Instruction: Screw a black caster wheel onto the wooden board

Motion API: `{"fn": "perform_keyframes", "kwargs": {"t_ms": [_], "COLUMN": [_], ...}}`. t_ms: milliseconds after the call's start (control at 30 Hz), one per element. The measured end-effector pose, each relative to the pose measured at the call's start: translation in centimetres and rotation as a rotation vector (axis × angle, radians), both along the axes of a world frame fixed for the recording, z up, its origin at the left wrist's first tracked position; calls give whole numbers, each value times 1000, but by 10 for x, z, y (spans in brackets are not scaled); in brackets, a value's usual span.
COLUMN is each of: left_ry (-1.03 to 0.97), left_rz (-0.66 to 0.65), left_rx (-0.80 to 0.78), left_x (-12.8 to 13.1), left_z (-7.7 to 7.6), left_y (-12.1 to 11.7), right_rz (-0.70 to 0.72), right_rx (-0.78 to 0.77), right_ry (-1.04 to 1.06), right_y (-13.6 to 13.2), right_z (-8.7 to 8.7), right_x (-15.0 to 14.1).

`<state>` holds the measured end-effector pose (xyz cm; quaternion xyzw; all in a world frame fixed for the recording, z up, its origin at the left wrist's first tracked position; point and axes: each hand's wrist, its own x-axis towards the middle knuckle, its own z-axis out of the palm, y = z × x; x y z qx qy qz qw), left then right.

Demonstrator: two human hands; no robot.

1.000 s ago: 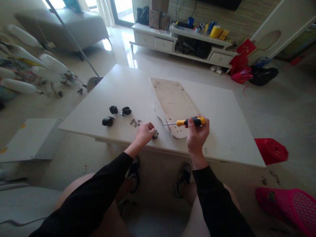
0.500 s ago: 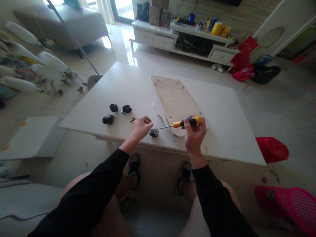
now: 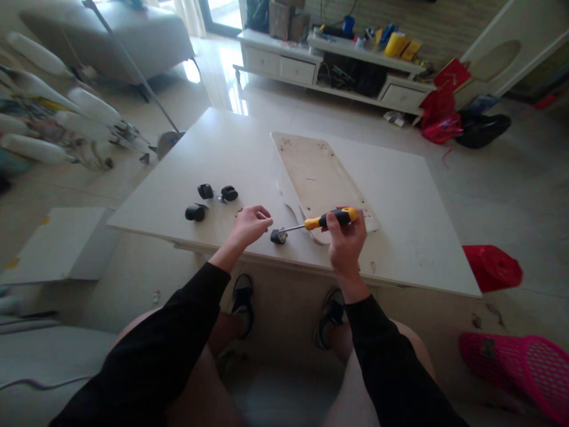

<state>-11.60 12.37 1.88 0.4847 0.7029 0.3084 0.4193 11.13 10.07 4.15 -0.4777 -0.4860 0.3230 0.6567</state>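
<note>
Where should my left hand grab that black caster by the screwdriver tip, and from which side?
I'd pinch the black caster by its dark body, bringing your left hand in from the left. That side looks exposed, while the metal plate sits toward the right, where the screwdriver reaches in.

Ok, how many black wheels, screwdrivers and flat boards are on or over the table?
Black wheels: 4
Screwdriver: 1
Flat board: 1
Total: 6
The tiny dark bits by the left hand are too hidden to count.
</note>
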Motion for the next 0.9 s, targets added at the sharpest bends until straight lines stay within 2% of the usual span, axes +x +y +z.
{"fn": "perform_keyframes", "kwargs": {"t_ms": [233,500,733,900], "left_ry": [-1,38,117,102], "left_rz": [21,35,50,48], "left_rx": [1,4,-11,14], "left_x": [0,-5,-4,-6], "left_z": [4,-2,8,2], "left_y": [0,3,2,3], "right_rz": [52,122,163,154], "right_rx": [-48,-90,-92,-73], "right_ry": [19,-8,-71,-89], "right_y": [-3,-3,-4,-5], "right_z": [-1,-5,-8,-9], "right_x": [-6,-16,-27,-27]}}
